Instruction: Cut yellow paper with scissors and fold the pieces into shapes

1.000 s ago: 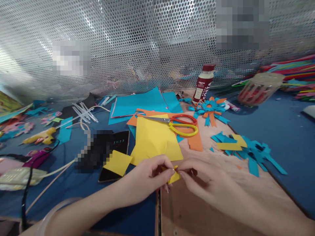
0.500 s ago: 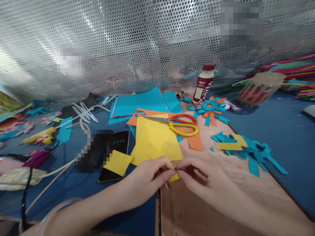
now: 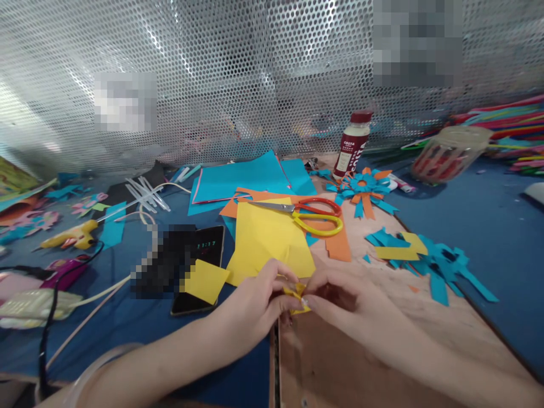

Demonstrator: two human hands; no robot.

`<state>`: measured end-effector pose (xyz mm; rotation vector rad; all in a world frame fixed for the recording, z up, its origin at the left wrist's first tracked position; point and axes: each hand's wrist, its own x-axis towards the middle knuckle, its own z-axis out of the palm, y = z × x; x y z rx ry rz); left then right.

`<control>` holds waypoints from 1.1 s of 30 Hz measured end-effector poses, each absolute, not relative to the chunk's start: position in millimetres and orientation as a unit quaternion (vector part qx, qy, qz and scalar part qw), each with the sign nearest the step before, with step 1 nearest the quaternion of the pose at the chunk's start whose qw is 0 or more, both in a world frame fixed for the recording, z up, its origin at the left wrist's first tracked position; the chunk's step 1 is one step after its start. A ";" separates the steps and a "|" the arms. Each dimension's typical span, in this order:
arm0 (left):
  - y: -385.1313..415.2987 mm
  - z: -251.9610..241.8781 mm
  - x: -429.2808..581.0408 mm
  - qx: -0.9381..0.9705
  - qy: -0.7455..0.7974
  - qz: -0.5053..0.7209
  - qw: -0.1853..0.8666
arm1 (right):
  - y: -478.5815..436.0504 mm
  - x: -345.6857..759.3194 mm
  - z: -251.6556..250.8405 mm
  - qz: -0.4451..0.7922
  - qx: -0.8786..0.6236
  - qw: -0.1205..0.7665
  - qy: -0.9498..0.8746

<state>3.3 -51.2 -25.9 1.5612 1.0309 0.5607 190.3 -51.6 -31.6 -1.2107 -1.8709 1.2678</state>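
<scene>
A small folded piece of yellow paper (image 3: 300, 290) is pinched between my two hands, low in the middle of the head view. My left hand (image 3: 266, 300) grips its left side, thumb against fingers. At its right side, my right hand (image 3: 346, 303) closes thumb and fingertips on it; the fingers partly hide the folds. Just beyond lies a larger yellow sheet (image 3: 267, 238), with red-and-yellow-handled scissors (image 3: 317, 215) resting across its top. To the left, a yellow paper square (image 3: 207, 282) overlaps a phone (image 3: 212, 241).
Blue sheets (image 3: 238, 175) lie behind the scissors. A bottle (image 3: 352, 146) stands at the back, near a blue-and-orange paper flower (image 3: 363, 184). Blue paper cutouts (image 3: 446, 263) are on the right. At left are a yellow glue gun (image 3: 72, 235), glue sticks (image 3: 147, 194) and cables.
The fingers of my left hand have lifted and shifted slightly, and more of the folded yellow paper shows between my hands. The other things stay where they were.
</scene>
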 end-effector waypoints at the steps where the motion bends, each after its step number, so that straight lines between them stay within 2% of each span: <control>1: -51.3 -26.9 2.9 0.665 0.434 0.240 0.558 | -51.1 190.5 -31.3 0.478 -0.451 0.282 -0.699; 8: -51.8 -27.5 2.0 0.684 0.426 0.253 0.536 | -51.3 191.1 -30.1 0.456 -0.452 0.293 -0.709; 24: -51.6 -17.7 5.9 0.637 0.440 0.261 0.577 | -51.1 192.6 -23.8 0.431 -0.453 0.311 -0.716; 33: -53.0 -20.0 4.0 0.667 0.439 0.259 0.543 | -51.3 193.0 -22.4 0.418 -0.446 0.309 -0.729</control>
